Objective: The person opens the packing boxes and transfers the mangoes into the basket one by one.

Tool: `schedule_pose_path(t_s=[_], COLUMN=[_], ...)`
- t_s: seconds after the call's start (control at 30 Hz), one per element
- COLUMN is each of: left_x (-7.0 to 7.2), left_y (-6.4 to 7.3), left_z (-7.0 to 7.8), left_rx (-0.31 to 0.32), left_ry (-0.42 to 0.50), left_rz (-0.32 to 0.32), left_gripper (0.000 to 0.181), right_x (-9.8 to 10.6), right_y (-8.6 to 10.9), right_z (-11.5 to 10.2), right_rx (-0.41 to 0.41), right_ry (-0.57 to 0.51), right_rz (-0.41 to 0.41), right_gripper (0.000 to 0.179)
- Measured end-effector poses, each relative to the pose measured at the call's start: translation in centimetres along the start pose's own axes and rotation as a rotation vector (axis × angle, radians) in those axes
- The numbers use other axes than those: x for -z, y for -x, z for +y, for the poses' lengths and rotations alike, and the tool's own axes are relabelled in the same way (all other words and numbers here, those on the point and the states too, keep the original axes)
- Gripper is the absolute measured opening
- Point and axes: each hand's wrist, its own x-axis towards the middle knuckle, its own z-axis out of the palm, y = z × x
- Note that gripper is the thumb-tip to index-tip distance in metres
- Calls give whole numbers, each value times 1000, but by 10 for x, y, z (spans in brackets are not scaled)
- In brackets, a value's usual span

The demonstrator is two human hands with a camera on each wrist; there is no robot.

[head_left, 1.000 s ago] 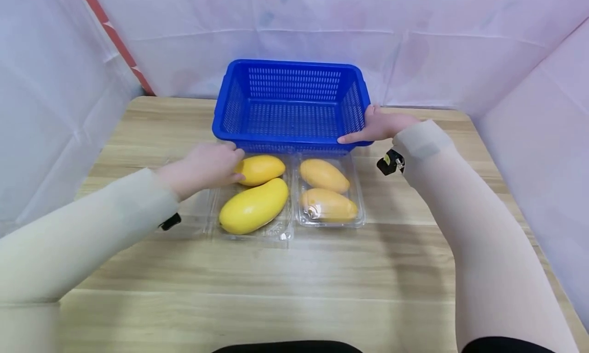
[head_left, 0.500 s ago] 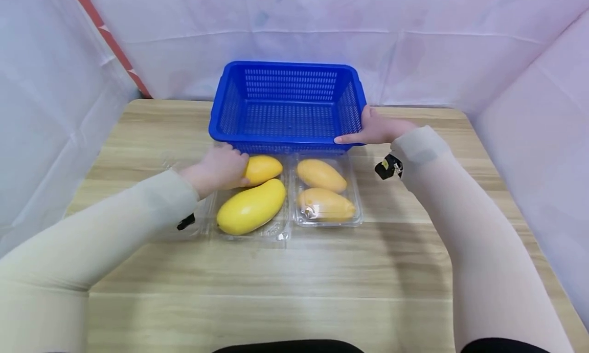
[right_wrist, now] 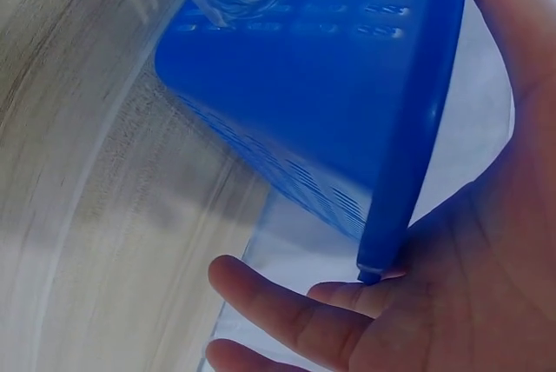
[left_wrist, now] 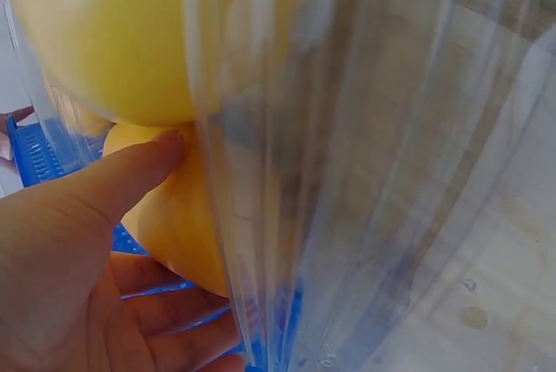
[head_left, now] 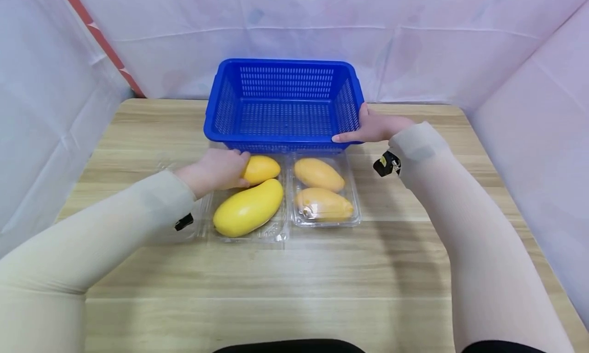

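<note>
In the head view, my left hand (head_left: pixel 218 169) grips the smaller orange-yellow mango (head_left: pixel 261 170) lying in an open clear plastic clamshell (head_left: pixel 271 234). The left wrist view shows the thumb on top of this mango (left_wrist: pixel 174 224) and the fingers along its other side. A larger yellow mango (head_left: pixel 248 208) lies in front of it in the same clamshell. My right hand (head_left: pixel 375 126) rests at the right front corner of a blue slotted basket (head_left: pixel 276 138), thumb along the rim. In the right wrist view, the palm touches the basket's rim (right_wrist: pixel 417 129) and the fingers extend past it.
To the right of the open clamshell, a second clear clamshell (head_left: pixel 326 224) holds two paler orange mangoes (head_left: pixel 319 174). The basket stands behind both clamshells, near the table's back edge. White sheeting (head_left: pixel 313 36) surrounds the wooden table (head_left: pixel 294 286) at the back and sides.
My left hand has moved slightly right and further over the smaller mango, covering more of its left end. My right hand has stayed at the basket's corner. The head view has shifted a little.
</note>
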Motion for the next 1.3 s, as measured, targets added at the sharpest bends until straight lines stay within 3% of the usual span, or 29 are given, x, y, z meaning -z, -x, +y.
schedule_pose_path(t_s=[0.63, 0.87, 1.3], left_x=[6, 9, 8], left_y=[-12, -16, -19], left_z=[2, 6, 7], left_rx=[-120, -85, -25], left_ry=[100, 114, 184], left_rz=[3, -54, -79], left_gripper=[55, 59, 69], right_x=[2, 1, 0], right_y=[-2, -1, 0], right_z=[-1, 1, 2], right_rx=[-14, -15, -12], right_ry=[4, 0, 16], right_rz=[-42, -29, -4], right_gripper=[130, 131, 133])
